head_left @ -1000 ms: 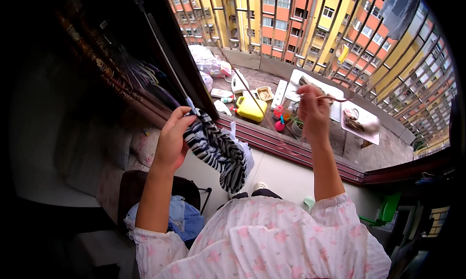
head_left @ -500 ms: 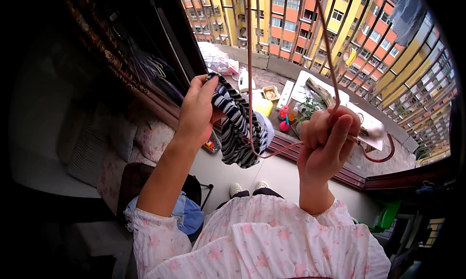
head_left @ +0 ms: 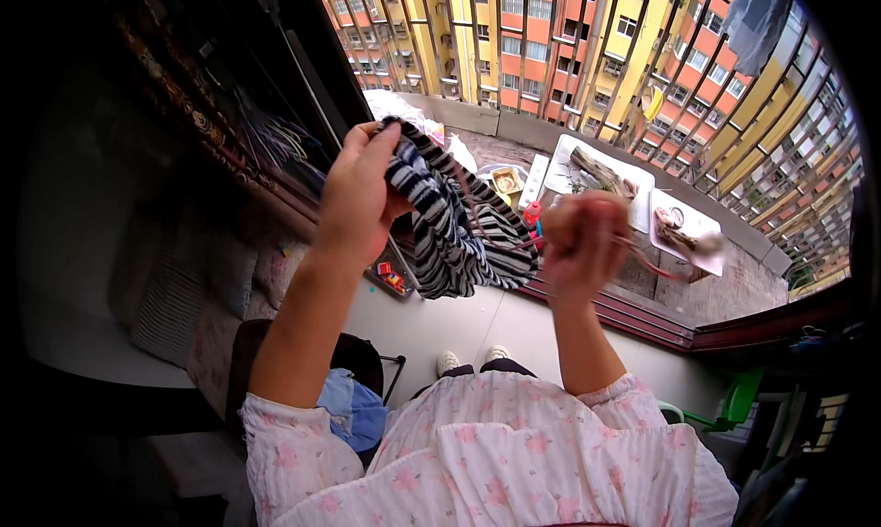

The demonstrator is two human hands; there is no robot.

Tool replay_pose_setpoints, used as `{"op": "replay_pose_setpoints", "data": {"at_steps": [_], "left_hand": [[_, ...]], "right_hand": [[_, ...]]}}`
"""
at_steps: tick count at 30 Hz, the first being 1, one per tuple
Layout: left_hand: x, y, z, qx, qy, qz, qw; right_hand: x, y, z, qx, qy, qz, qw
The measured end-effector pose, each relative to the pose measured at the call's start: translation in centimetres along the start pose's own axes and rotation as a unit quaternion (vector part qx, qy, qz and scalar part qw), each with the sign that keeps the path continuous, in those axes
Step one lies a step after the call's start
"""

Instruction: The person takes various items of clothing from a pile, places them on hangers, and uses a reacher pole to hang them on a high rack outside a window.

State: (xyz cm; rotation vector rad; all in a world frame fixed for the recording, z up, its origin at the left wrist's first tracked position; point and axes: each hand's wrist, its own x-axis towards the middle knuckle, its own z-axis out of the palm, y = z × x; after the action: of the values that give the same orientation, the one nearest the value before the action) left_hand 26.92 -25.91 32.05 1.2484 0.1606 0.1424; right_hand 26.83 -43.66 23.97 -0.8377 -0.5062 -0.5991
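Observation:
A black, white and grey striped knit garment (head_left: 450,224) hangs in front of me. My left hand (head_left: 356,183) is closed on its upper edge, thumb on top, and the cloth drapes down to the right. My right hand (head_left: 587,243), smeared by motion, is a fist around a thin brownish-pink wire clothes hanger. The blurred hook of the hanger (head_left: 650,263) sticks out to the right of the fist. On the other side, the wire runs left to the garment; whether it lies inside or in front of the cloth is hard to tell.
Ahead, a dark window frame (head_left: 642,323) and track border a ledge behind metal bars (head_left: 587,55). White trays with driftwood (head_left: 601,171) stand on the ledge. At left are a chair with blue denim (head_left: 353,408) and a small toy tray (head_left: 393,279). A green chair (head_left: 734,400) is at right.
My right hand has moved left and slightly down, bringing the hanger lower and closer to the garment. The garment has spread wider to the right. My left hand has shifted slightly up and left.

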Motion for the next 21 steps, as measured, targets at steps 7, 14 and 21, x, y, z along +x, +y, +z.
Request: {"op": "replay_pose_setpoints", "data": {"at_steps": [7,14,21], "left_hand": [[2.9,2.5,-9.2,-0.023,0.086,0.047,0.995],[3.5,0.0,-14.3,0.257,0.120,0.042,0.958],[3.0,-1.7,-16.7,0.265,0.115,-0.014,0.957]], "right_hand": [[-1.8,1.9,-4.4,-0.178,-0.173,0.247,0.937],[1.5,-0.2,-2.0,-0.376,-0.395,0.112,0.831],[1.8,0.0,-1.3,-0.375,-0.452,0.168,0.792]]}}
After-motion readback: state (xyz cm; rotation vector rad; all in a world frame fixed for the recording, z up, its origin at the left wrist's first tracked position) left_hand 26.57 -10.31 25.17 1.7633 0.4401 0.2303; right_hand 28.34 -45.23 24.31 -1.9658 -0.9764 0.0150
